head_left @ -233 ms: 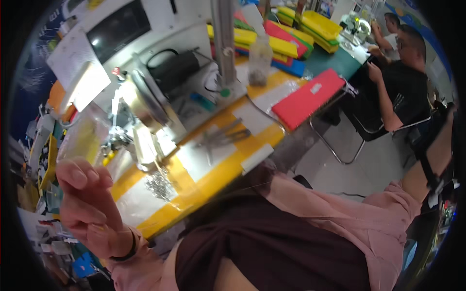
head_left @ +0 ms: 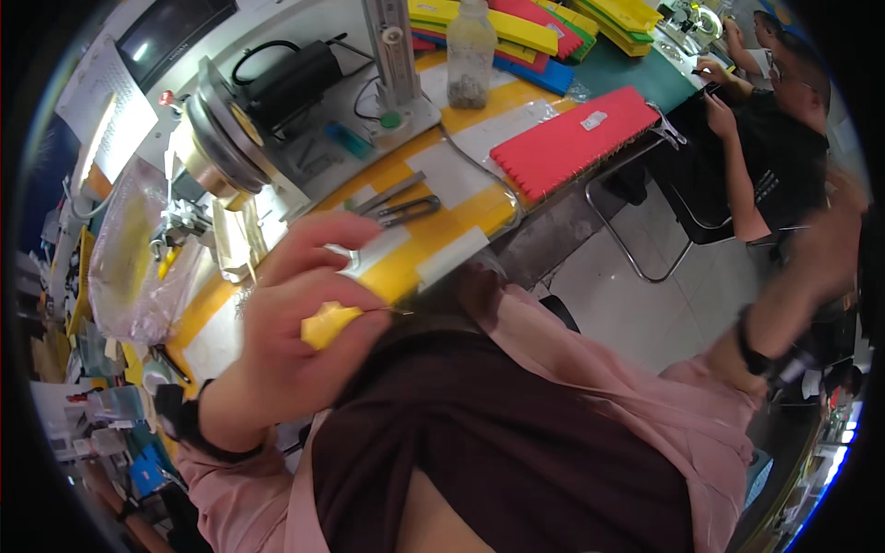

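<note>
My left hand (head_left: 300, 323) is raised over the near edge of the bench, its thumb and forefinger pinched together. A short bit of a thin strand (head_left: 403, 311) sticks out at the fingertips; its kind is too small to make out. Behind this hand lie steel tweezers (head_left: 392, 192) and a pair of small dark snips (head_left: 410, 212) on the bench. My right hand (head_left: 834, 235) is up at the far right, away from the bench. Motion blur smears its fingers, and I cannot tell whether it holds anything.
A machine with a round metal wheel (head_left: 221, 134) stands on the yellow-and-white bench (head_left: 461, 253). Around it are a clear bottle (head_left: 470, 60), a red tray (head_left: 576, 138) and stacked coloured trays (head_left: 525, 28). A co-worker (head_left: 774, 138) sits at the right beside a metal chair leg (head_left: 636, 267).
My left hand has moved right and inward, now covering the spot where a small silvery pile lay. My right hand has come further into view at the right. The whole view has shifted slightly.
</note>
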Demonstrator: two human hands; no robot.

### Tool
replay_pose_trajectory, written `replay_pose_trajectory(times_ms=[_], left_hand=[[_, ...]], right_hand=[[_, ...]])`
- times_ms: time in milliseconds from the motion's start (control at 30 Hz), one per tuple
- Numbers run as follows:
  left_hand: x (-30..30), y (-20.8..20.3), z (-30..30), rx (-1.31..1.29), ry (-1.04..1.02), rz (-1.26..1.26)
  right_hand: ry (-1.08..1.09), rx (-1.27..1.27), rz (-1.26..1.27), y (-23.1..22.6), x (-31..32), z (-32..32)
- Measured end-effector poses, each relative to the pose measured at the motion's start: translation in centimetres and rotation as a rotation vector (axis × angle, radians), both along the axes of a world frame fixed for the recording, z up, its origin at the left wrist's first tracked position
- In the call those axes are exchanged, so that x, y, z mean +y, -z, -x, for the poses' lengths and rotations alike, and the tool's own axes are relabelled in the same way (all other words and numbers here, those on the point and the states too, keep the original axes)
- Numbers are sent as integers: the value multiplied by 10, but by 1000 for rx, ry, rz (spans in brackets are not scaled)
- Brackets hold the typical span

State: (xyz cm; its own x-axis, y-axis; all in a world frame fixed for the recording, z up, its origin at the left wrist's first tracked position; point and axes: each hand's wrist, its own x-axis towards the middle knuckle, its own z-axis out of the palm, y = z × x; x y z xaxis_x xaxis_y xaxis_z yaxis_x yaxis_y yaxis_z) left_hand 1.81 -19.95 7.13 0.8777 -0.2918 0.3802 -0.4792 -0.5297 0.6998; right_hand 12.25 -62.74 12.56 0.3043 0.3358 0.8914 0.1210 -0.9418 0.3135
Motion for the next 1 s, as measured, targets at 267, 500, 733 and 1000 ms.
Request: replay_pose_trajectory(times_ms=[267,500,733,1000], left_hand=[[-72,79,-53,88,-57,116],[-118,117,-103,-93,-4,-105],[-118,120,-111,-95,-11,-262],[-116,117,-111,-15,-3,-257]], right_hand=[[-483,743,-735,186,-12,-148],[-623,612,-984,213,1,-198],[-400,486,-282,199,-4,-199],[-614,749,-611,175,-15,-213]])
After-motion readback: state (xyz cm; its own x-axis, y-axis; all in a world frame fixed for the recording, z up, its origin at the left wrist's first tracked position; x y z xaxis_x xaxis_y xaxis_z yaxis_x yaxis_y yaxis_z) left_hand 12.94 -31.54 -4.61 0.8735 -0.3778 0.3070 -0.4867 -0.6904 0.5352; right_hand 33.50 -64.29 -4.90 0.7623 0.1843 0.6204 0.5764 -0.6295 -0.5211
